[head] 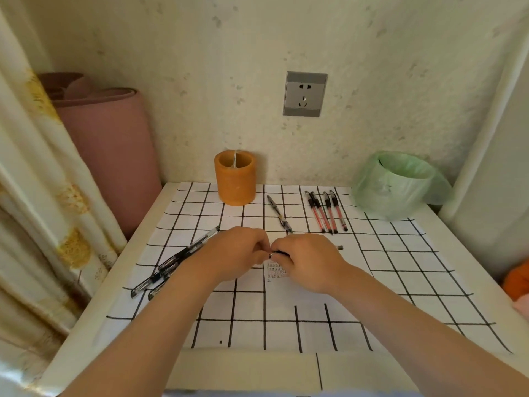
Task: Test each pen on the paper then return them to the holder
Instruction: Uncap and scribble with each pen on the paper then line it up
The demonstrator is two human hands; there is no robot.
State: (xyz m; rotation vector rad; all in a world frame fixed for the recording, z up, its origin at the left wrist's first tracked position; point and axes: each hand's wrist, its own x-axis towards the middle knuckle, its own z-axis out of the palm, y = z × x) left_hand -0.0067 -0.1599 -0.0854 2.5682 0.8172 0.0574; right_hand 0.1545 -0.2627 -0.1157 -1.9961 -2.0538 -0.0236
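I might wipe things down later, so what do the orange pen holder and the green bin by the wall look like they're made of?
The orange pen holder looks like matte plastic or resin: thick wall, dull mottled surface, no shine. It could be something else. The green bin is hidden under a thin, translucent, crinkled plastic bag, so its own material cannot be told.

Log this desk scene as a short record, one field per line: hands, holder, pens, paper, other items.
hands: left hand and right hand meet over the table, pinching one pen between them
holder: orange holder upright at the back; contents unclear
pens: black pens on the left; four red pens in a row on the right; single dark pen in the middle
paper: small paper with marks beneath the hands
other: green-bagged bin back right
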